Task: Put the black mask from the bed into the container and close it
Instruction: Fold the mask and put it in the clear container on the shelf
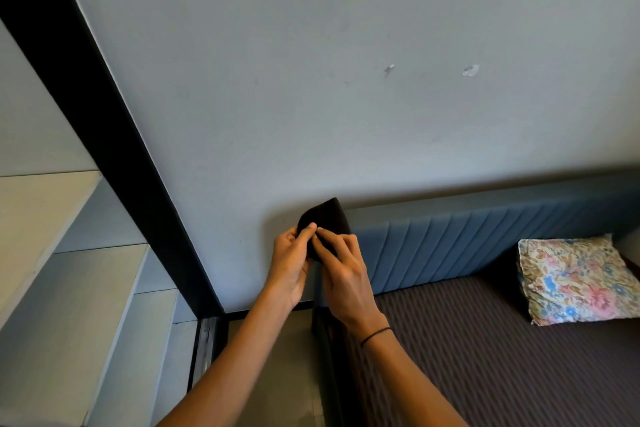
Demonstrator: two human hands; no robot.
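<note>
Here both hands (320,260) pinch the folded black mask (327,217).

Floral pillow (575,279) against blue padded headboard (467,243), grey wall (346,80), pale shelves (69,253), black frame (104,114)

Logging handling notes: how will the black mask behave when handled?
Probably soft and floppy: the black mask sits folded between the left hand and right hand. Likely light, since fingertips alone pinch it. Unlikely to roll.
</note>
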